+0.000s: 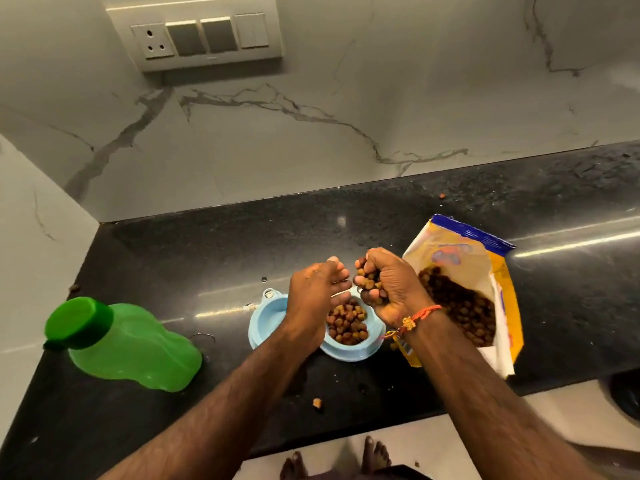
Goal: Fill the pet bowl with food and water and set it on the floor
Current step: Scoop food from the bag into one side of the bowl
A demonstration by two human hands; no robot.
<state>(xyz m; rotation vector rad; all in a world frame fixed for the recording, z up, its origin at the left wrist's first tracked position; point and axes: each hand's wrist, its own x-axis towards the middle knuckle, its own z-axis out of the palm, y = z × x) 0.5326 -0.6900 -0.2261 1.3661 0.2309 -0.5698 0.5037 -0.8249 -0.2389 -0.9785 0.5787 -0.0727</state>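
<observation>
At the far left of the black stone counter (207, 244), I am seeing a green plastic bottle (131, 344) standing with its green cap (78, 322) on, well apart from the bowl. Above it, on the marble wall (311, 133), a white switch plate (201, 32) is showing a socket and several switches. A loose piece of kibble (317, 403) is lying on the counter near the front edge.

Moving to the middle, the pale blue pet bowl (268, 318) is sitting on the counter between the bottle and the bag. It has two wells: the left one is looking bare of food, and the right one is holding brown kibble (348, 323). Whether there is water in it, I cannot tell. My left hand (317, 292) is hovering over the bowl with fingers straight and relaxed, gripping nothing, and its wrist is covering the bowl's middle. Just beside it, my right hand (384, 282) is curling around a handful of kibble above the right well. A red thread bracelet (414, 318) is circling that wrist.

To the right, an open yellow and blue food bag (485, 271) is lying on the counter, with more kibble showing inside, partly behind my right forearm. Below the counter edge, bare feet (375, 453) are standing on a pale floor (536, 410).
</observation>
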